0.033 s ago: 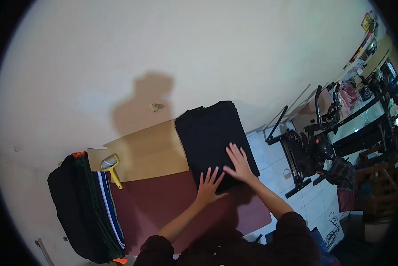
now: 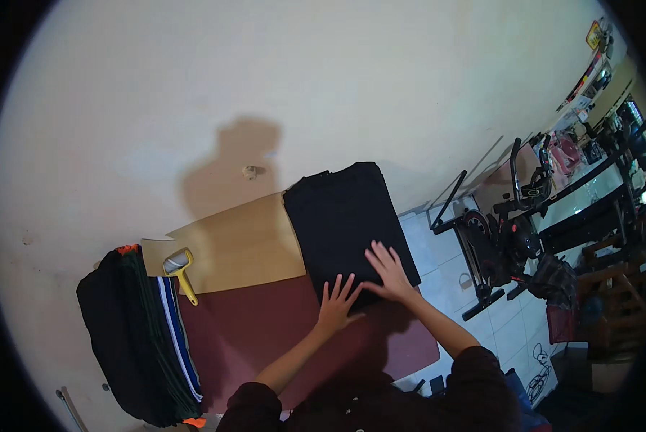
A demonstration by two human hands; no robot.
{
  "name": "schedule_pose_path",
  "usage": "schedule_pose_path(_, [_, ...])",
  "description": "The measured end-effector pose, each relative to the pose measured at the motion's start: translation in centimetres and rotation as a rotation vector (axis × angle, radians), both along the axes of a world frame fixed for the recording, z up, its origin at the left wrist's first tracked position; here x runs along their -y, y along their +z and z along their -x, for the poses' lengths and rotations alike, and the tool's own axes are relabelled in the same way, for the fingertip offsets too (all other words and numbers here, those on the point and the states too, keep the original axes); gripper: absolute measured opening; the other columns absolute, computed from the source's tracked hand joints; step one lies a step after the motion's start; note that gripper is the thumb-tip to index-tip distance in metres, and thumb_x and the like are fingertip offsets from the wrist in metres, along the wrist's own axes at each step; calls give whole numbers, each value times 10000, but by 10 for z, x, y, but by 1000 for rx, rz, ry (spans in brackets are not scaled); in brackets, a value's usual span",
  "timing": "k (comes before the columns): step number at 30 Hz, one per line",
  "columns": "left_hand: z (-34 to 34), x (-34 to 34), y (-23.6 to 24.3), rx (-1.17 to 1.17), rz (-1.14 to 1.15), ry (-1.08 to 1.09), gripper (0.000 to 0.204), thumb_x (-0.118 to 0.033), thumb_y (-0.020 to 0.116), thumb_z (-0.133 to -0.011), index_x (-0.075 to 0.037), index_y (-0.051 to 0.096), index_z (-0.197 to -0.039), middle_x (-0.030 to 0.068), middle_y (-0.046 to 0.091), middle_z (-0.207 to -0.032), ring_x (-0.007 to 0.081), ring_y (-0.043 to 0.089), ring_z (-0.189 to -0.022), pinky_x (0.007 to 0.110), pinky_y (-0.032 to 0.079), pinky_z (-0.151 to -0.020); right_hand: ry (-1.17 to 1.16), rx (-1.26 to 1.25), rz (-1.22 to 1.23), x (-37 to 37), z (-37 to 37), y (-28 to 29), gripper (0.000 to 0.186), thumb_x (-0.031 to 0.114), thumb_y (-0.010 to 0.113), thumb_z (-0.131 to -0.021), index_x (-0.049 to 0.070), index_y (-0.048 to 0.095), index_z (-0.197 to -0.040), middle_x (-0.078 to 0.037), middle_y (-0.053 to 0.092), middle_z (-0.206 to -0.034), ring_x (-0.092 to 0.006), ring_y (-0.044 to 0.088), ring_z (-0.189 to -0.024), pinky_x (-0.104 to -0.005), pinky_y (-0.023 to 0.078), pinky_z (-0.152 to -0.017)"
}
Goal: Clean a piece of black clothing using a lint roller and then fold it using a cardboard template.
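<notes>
A folded black garment [image 2: 344, 216] lies flat on the right part of a maroon tabletop [image 2: 258, 324], its far end close to the wall. My left hand [image 2: 337, 306] rests with fingers spread on the garment's near left corner. Flat on its near right part is my right hand [image 2: 391, 272], fingers stretched out. Neither hand grips anything. To the left, a tan board or sheet [image 2: 247, 245] covers the far part of the table. A yellow-handled lint roller [image 2: 182, 273] lies across the board's near left edge.
A tall stack of folded dark clothes [image 2: 125, 338] stands at the table's left end, with blue, white and orange edges showing. A pale wall [image 2: 337, 79] rises behind the table. On the tiled floor at right stand a black exercise bike [image 2: 507, 230] and wooden furniture [image 2: 622, 295].
My right hand has slid slightly toward me over the garment. My left hand has barely moved, and the garment lies as before.
</notes>
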State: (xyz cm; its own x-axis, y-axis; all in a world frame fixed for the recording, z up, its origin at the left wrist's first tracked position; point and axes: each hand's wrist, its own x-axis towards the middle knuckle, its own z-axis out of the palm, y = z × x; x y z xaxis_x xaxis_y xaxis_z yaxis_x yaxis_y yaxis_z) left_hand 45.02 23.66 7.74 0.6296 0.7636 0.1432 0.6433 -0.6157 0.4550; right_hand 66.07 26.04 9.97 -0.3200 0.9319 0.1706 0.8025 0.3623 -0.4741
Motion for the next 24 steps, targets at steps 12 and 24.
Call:
schedule_pose_path(12, [10,0,-15,-194,-101,-124,774,-376,650,-766,-217,251,-1411,92,172,-1483,312,164,-1364,574,186,-1047,157,364,-3,46,-36,-11,808,391,665,-737,237,256,-1416,-114,168,-1487,-294,196,-1361,-491,175,-1079])
schedule_pose_path(24, [37,54,-37,-314,-233,110,622,-283,517,-868,-150,244,-1411,67,200,-1481,249,205,-1359,532,193,-1056,-88,338,15,72,-4,-12,904,306,722,-700,172,204,-1429,-176,152,-1472,-333,179,-1356,-541,184,-1058])
